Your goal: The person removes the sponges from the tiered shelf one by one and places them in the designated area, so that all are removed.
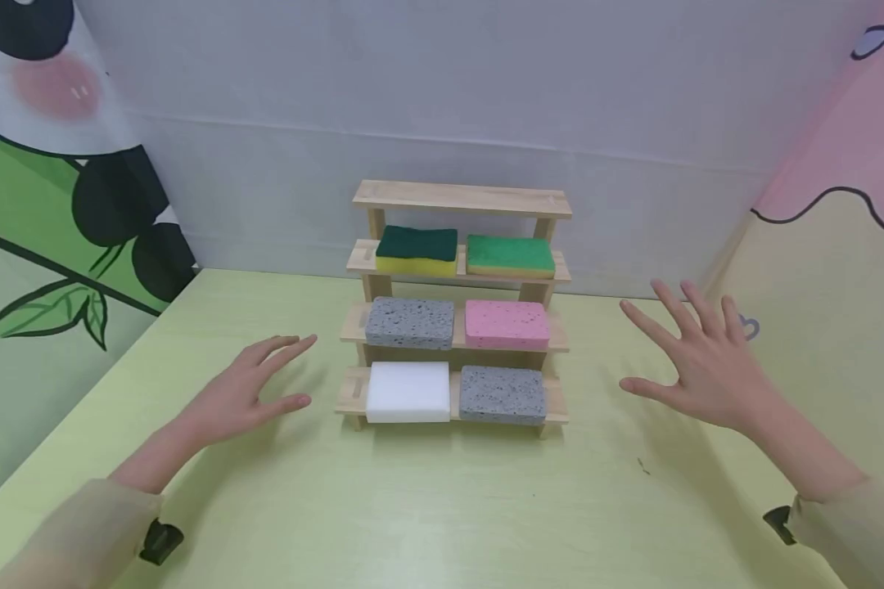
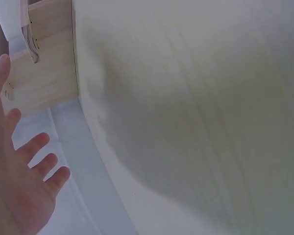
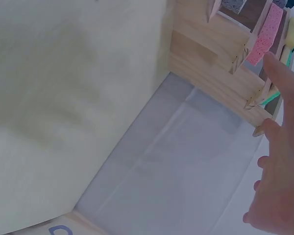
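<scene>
A stepped wooden rack (image 1: 462, 196) stands at the middle of the table, its top step bare. On the second step lie a dark green and yellow sponge (image 1: 417, 250) and a bright green one (image 1: 510, 256). Below them are a grey speckled sponge (image 1: 410, 322) and a pink sponge (image 1: 507, 325). The lowest step bears a white sponge block (image 1: 408, 392) and another grey sponge (image 1: 502, 394). Left of the rack my left hand (image 1: 239, 391) hovers with extended fingers, holding nothing. My right hand (image 1: 707, 368), fingers spread, is held up to the right, apart from the rack.
The pale yellow table (image 1: 457, 507) meets a white cloth backdrop (image 1: 442, 98) behind the rack. Printed panels flank it, a green cartoon one (image 1: 37, 188) at left and a pink and cream one (image 1: 840, 164) at right. A small dark mark (image 1: 643, 466) shows on the table.
</scene>
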